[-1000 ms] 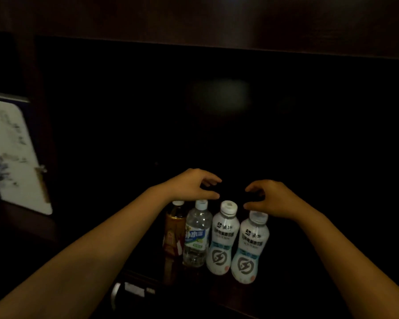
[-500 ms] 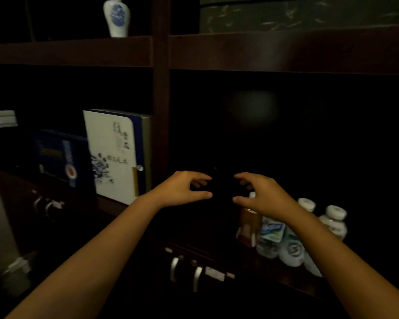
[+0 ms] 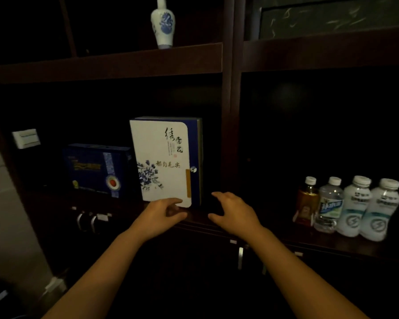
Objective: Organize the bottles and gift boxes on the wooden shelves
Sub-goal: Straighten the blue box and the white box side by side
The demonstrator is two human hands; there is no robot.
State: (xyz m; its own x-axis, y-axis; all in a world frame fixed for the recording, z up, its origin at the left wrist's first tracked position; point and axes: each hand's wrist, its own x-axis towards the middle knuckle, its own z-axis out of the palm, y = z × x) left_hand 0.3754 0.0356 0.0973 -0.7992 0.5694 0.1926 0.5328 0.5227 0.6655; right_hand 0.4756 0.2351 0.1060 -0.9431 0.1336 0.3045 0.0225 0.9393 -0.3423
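Both hands, left hand [image 3: 164, 212] and right hand [image 3: 235, 212], are reaching with empty, half-open grips toward the white gift box [image 3: 164, 162] standing on the shelf [image 3: 200, 218]; next they likely need to clasp its sides.

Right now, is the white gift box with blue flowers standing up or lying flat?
Standing upright. The white gift box rests on its bottom edge, its printed front facing out.

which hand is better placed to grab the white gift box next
Probably left. The left hand is open right at the bottom front corner of the white gift box, while the right hand hangs open beside it, in front of the dark gap.
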